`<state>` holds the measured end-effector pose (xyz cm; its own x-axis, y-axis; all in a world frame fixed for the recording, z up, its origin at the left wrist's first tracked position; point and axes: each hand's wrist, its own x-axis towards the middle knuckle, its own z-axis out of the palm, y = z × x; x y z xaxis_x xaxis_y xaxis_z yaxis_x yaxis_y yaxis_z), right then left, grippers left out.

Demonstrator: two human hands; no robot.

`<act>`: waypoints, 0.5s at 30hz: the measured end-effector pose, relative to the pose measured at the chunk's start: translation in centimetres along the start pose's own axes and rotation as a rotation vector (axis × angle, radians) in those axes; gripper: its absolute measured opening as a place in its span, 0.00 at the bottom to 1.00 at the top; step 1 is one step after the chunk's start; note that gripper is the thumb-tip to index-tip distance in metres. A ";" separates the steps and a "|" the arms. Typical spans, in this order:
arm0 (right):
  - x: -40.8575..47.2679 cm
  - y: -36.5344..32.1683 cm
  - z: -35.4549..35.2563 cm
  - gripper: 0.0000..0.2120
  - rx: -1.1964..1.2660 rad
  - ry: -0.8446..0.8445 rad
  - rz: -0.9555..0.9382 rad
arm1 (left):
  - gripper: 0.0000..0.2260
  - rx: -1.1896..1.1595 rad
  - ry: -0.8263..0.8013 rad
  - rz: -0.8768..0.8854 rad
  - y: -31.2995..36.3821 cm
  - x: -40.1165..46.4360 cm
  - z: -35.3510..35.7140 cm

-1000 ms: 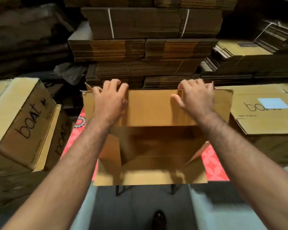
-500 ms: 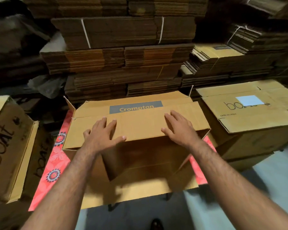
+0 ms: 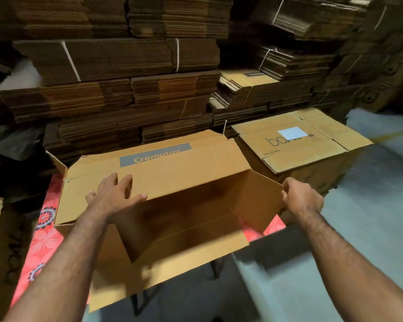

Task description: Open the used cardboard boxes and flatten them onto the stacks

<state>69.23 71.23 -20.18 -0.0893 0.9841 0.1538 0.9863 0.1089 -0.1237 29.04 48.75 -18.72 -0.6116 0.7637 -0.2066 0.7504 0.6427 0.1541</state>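
"Crompton" on the open box (image 3: 172,173); "MADE IN INDIA" on the flattened box (image 3: 296,147).

Red floral-clothed table (image 3: 44,242), open cardboard box (image 3: 163,173) lying on it

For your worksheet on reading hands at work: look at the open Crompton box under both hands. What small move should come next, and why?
Probably press the top panel down with the left hand while the right hand pulls the side edge outward. The Crompton box is open but still hollow, leaning on the red patterned table, not yet flat.
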 end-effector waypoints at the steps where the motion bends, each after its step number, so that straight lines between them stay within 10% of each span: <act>1: 0.5 0.3 0.3 0.09 0.002 0.019 0.003 | 0.39 0.000 -0.004 -0.010 -0.1 0.1 0.0; 15: 4.0 -6.9 1.2 0.34 0.428 -0.221 -0.359 | 0.52 -0.081 0.049 -0.093 0.6 1.6 0.9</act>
<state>61.95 74.58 -19.85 -0.4783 0.8763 0.0572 0.7499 0.4415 -0.4927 28.73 50.34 -19.79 -0.6904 0.7016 -0.1761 0.6688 0.7119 0.2143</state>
